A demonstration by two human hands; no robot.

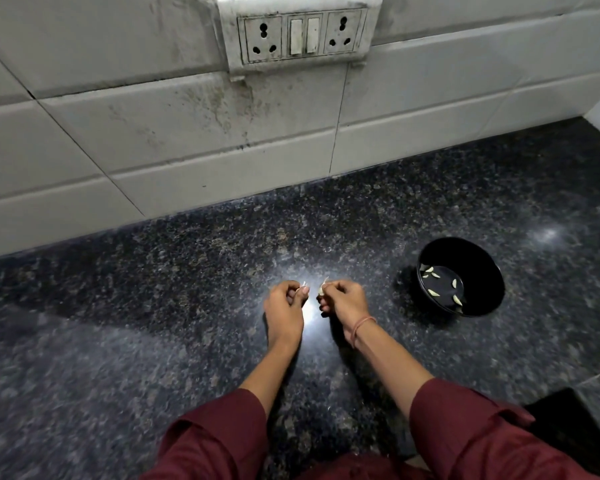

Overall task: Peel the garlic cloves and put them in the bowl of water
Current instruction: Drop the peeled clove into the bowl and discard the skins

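Observation:
My right hand [343, 299] pinches a pale garlic clove [321, 290] at its fingertips, a wisp of skin sticking up from it. My left hand [284, 304] is curled just to the left, a small gap away, pinching a thin strip of garlic skin [303, 284]. Both hands hover low over the dark speckled granite counter [153, 306]. To the right stands a black bowl [482, 268] holding water with several peeled cloves [433, 292] floating in it.
A white tiled wall [187, 133] rises behind the counter, with a socket and switch panel [300, 36] up top. A dark flat object [568, 420] lies at the counter's near right edge.

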